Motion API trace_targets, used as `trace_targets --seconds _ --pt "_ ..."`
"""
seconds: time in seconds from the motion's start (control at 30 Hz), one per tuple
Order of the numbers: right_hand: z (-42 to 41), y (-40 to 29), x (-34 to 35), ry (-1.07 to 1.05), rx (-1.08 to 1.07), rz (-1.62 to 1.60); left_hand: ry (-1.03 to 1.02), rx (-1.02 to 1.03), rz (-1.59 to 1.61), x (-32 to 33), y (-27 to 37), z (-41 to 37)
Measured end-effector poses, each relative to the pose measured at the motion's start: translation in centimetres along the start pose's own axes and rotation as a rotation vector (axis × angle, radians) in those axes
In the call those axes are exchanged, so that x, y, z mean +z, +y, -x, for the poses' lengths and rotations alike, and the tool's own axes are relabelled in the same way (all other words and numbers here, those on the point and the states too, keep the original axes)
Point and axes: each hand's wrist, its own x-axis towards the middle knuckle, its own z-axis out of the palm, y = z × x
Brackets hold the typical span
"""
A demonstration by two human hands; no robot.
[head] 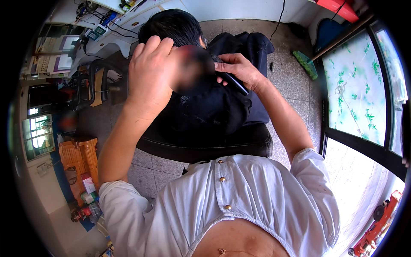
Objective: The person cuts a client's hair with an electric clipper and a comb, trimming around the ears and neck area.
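A seated person's head with short black hair [170, 27] is bent forward in front of me. A black cape [205, 112] covers that person's shoulders and back, with loose hair clippings on it. My right hand [239, 69] grips a black hair clipper [236, 84], its front end towards the side of the head and neck. My left hand [152, 70] is at the back of the head, its fingers bent. A blurred patch beside it hides the thumb side, so whether it holds anything does not show.
The person sits in a black padded chair [205, 151]. At upper left stands a white counter [135, 24] with drawers and cables. A green broom [305, 64] leans at right near a glass door [353, 86] with a leaf pattern. Wooden furniture [78, 157] is at left.
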Motion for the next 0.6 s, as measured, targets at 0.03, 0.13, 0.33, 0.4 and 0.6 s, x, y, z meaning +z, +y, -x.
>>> trace_targets --seconds 0.03,0.13,0.33,0.4,0.6 --pt "0.0 -0.1 0.1 -0.004 -0.020 0.004 -0.001 0.001 0.001 -0.1 0.0 0.0" --pt "0.4 -0.9 0.9 0.031 -0.048 -0.230 0.035 -0.039 0.022 -0.2 -0.6 0.2" --pt "2.2 0.5 -1.4 0.067 -0.061 -0.381 0.249 -0.262 0.314 0.5 -3.3 3.3" --pt "3.6 0.8 -1.7 0.091 -0.023 -0.401 0.182 -0.321 0.414 2.3 -3.8 5.7" --pt "8.0 0.8 -1.7 0.157 -0.018 -0.398 -0.120 -0.233 0.684 6.3 -4.0 11.3"
